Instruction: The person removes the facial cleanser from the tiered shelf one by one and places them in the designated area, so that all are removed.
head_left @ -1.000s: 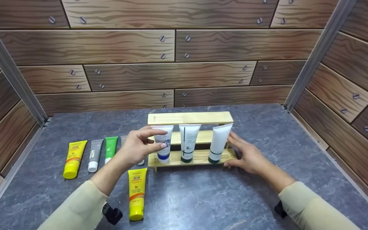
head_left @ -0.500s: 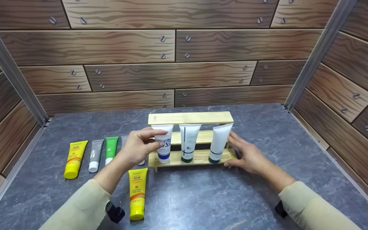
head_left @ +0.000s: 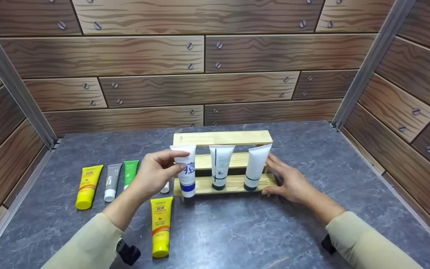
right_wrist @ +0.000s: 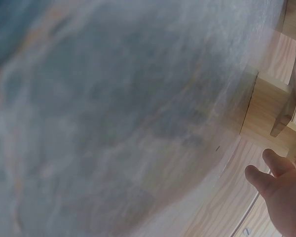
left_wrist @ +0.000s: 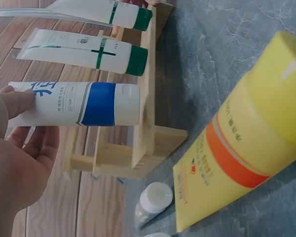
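Observation:
My left hand point(head_left: 154, 175) pinches a white squeeze tube point(head_left: 188, 178) with a blue band, cap down, between thumb and fingers near its upper end. It stands just in front of the left end of a stepped wooden rack point(head_left: 233, 183); in the left wrist view its cap looks apart from the lowest step. Two white tubes with dark green caps, a middle one point(head_left: 221, 164) and a right one point(head_left: 256, 168), stand cap down on that step. My right hand point(head_left: 292, 183) holds the rack's right end, thumb at the front edge; some fingertips are hidden behind it.
On the grey table a yellow tube point(head_left: 160, 228) lies in front of the rack's left end. Further left lie another yellow tube point(head_left: 89, 186), a grey tube point(head_left: 113, 182) and a green tube point(head_left: 130, 173). One white-capped tube point(left_wrist: 155, 198) is partly hidden behind my left hand.
My left hand has moved the blue-banded tube left and toward me, off its place on the lowest step. The tube has turned a little. My right hand stays put.

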The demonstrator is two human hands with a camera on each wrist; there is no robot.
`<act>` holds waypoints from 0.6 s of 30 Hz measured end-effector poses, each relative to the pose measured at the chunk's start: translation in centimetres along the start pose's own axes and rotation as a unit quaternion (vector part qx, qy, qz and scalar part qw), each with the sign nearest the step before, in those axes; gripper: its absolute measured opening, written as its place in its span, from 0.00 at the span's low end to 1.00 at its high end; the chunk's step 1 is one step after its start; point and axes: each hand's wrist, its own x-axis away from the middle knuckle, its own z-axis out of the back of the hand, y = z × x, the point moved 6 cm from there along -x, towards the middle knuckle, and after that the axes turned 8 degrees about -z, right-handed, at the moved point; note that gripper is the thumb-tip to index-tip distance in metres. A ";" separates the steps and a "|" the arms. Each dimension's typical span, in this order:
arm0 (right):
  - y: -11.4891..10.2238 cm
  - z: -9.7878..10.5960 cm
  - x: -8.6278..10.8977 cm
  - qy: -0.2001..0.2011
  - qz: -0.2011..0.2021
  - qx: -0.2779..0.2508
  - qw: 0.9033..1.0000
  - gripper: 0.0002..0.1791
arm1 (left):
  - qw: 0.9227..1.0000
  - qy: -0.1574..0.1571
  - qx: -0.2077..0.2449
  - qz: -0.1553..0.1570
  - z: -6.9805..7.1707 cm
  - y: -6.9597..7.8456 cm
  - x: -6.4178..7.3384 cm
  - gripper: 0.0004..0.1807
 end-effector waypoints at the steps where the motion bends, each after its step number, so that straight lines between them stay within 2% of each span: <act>1: 0.0 0.0 0.0 -0.002 -0.002 0.000 1.000 0.58 | 1.000 0.002 -0.003 -0.003 0.2 0.2 0.1 0.17; 12: 0.1 -0.1 -0.1 0.000 0.005 -0.005 1.000 0.57 | 0.999 0.015 -0.015 -0.026 2.5 2.8 1.2 0.18; 18: 0.2 -0.2 -0.1 0.000 0.005 -0.005 1.000 0.58 | 0.998 0.017 -0.044 -0.039 4.0 4.1 1.8 0.18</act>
